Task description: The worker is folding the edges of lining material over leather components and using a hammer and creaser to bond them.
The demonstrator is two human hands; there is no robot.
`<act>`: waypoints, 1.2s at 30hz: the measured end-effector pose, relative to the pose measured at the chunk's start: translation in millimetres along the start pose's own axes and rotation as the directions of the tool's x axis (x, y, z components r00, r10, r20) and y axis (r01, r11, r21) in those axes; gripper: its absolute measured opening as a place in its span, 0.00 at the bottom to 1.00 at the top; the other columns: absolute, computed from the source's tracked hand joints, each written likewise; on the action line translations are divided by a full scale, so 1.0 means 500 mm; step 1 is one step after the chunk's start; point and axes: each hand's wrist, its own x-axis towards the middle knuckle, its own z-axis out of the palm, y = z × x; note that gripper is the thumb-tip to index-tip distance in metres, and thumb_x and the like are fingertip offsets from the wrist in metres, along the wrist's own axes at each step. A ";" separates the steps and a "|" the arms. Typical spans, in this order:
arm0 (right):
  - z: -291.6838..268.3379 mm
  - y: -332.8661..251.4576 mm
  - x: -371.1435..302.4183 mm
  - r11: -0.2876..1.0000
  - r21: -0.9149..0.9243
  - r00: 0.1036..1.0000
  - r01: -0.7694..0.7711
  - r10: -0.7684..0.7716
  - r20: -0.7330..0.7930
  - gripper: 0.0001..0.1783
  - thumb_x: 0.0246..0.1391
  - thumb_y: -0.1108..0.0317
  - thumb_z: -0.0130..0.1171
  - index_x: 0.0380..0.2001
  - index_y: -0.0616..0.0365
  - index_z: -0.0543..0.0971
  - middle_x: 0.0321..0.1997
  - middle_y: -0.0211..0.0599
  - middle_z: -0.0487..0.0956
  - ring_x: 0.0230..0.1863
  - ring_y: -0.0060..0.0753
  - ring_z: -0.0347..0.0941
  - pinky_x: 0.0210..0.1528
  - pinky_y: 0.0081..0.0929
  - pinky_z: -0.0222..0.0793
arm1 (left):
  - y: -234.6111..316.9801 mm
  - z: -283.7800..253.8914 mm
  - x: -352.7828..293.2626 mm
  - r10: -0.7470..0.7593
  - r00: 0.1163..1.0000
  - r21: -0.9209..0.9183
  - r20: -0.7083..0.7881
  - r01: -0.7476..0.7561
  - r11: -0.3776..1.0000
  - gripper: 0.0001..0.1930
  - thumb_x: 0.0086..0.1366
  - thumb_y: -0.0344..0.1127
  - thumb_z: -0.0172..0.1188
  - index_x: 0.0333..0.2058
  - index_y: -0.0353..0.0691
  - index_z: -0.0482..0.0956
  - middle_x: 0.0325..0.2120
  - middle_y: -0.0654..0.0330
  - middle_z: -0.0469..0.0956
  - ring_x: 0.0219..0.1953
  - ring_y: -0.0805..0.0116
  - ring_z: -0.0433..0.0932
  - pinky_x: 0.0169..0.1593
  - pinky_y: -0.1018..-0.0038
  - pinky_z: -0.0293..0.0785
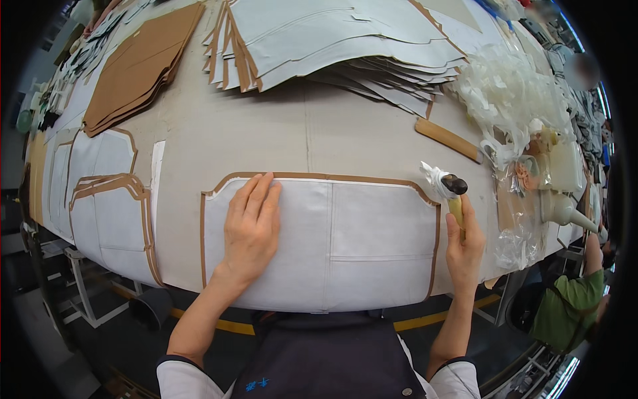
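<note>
A white, stitched panel [379, 229] with a brown border lies in front of me at the table's near edge. My left hand [252, 223] rests flat on its left half, fingers stretched out to the far brown edge. At the panel's far right corner, my right hand [468, 233] is wrapped round the light wooden handle of a hammer [455, 206]. The hammer's dark head has white wrapping on one end. Whether the head touches the panel I cannot tell.
Similar white panels [119, 219] lie on the left, behind them a stack of brown sheets [143, 66]. A large pile of white pieces [332, 40] stands at the back. A wooden strip [448, 139], crumpled clear plastic [512, 93] and a squeeze bottle [561, 209] are right. Another person's green-clothed body [568, 312] shows far right.
</note>
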 end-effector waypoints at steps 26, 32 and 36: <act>0.029 0.016 -0.018 0.975 -0.133 0.981 0.178 -0.166 0.095 0.37 0.63 0.74 0.64 0.74 0.52 0.69 0.31 0.42 0.75 0.23 0.44 0.75 0.25 0.40 0.70 | 0.255 0.159 0.134 0.396 0.918 -0.261 -0.010 -0.384 0.885 0.27 0.54 0.28 0.71 0.54 0.30 0.81 0.56 0.50 0.79 0.57 0.53 0.77 0.57 0.60 0.76; 0.032 0.019 0.025 0.982 0.018 0.974 0.189 -0.185 -0.127 0.37 0.62 0.73 0.65 0.74 0.52 0.69 0.28 0.39 0.72 0.21 0.42 0.71 0.24 0.39 0.69 | 0.254 0.146 0.133 0.401 0.916 -0.263 -0.009 -0.389 0.883 0.28 0.52 0.27 0.72 0.55 0.30 0.80 0.56 0.50 0.79 0.57 0.53 0.78 0.58 0.60 0.76; 0.035 0.014 0.016 0.964 -0.138 0.970 0.228 -0.212 0.120 0.36 0.63 0.71 0.65 0.74 0.51 0.69 0.29 0.40 0.74 0.21 0.43 0.72 0.24 0.39 0.69 | 0.254 0.156 0.130 0.382 0.924 -0.277 -0.010 -0.370 0.887 0.28 0.52 0.27 0.72 0.55 0.30 0.80 0.56 0.50 0.79 0.57 0.53 0.78 0.58 0.60 0.76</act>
